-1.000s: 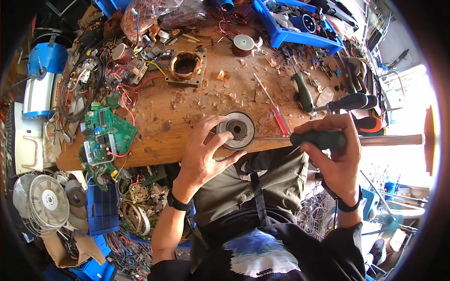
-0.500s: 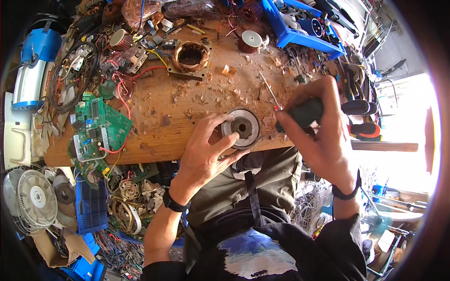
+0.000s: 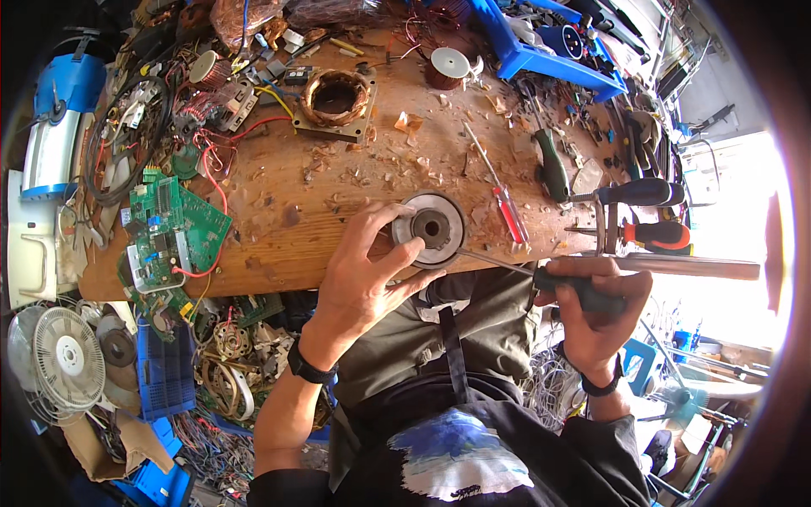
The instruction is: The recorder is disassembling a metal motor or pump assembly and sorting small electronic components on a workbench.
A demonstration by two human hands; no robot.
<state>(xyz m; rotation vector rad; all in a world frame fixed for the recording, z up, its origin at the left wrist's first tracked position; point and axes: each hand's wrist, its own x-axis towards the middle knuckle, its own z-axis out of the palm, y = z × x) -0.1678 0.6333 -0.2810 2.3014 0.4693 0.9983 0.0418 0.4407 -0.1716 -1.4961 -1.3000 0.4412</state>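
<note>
My left hand (image 3: 359,275) grips a round grey metal disc (image 3: 452,226) with a raised hub and a dark hole at its centre. The disc is at the front edge of the wooden bench (image 3: 279,245), with fingers at its left side and over its face. In my right hand (image 3: 591,342), off the bench's front edge, is a screwdriver (image 3: 610,300) with a dark green handle. Its thin shaft points left, and the tip reaches the disc's lower right rim; whether it sits in a gap cannot be made out. A red-and-clear-handled screwdriver (image 3: 511,215) lies to the disc's right.
Behind the disc stands a square motor stator (image 3: 335,100) with copper windings. Green circuit boards (image 3: 173,228) lie at left, a blue bin (image 3: 557,69) at the back right. Another green-handled screwdriver (image 3: 552,165) and several tools lie at right. Brown flakes litter the bench.
My right hand has moved down and toward me, turning the green-handled screwdriver so its shaft lies along the disc's rim. My left hand still holds the disc in nearly the same place.
</note>
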